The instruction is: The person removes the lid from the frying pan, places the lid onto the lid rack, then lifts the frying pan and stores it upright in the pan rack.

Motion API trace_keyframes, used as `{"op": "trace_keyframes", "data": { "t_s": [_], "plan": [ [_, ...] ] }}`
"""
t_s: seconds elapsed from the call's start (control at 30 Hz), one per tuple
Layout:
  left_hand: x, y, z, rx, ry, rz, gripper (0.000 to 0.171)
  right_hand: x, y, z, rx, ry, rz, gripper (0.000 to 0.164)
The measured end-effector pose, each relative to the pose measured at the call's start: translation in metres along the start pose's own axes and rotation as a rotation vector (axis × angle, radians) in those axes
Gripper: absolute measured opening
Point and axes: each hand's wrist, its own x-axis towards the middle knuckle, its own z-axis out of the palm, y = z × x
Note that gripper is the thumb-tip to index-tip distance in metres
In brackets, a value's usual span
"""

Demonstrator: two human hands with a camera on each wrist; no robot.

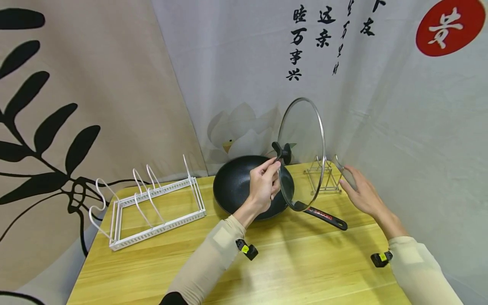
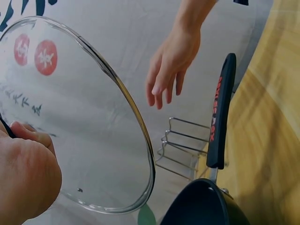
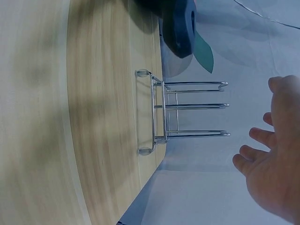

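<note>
My left hand (image 1: 263,184) pinches the black knob (image 1: 283,152) of a clear glass lid (image 1: 305,140) with a metal rim. The lid stands on edge in the air, over the right side of a black wok (image 1: 234,186). In the left wrist view, the lid (image 2: 103,122) fills much of the left side. My right hand (image 1: 362,192) hovers beside a small metal wire rack (image 1: 323,186), fingers loosely extended. In the right wrist view, the right hand (image 3: 281,154) holds nothing and is apart from the rack (image 3: 165,112).
At the table's left stands a white rack (image 1: 160,229) with several upright wire loops. The wok's black handle (image 1: 325,217) points right, in front of the wire rack. Behind the wooden table (image 1: 297,271) hangs a printed cloth (image 1: 236,63).
</note>
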Motion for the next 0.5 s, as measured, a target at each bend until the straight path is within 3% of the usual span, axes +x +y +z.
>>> {"op": "trace_keyframes", "data": {
  "t_s": [0.5],
  "plan": [
    [0.003,-0.003,0.003,0.002,-0.009,0.015,0.047,0.012,0.005,-0.001,0.005,-0.007,0.037,0.072]
  ]
}}
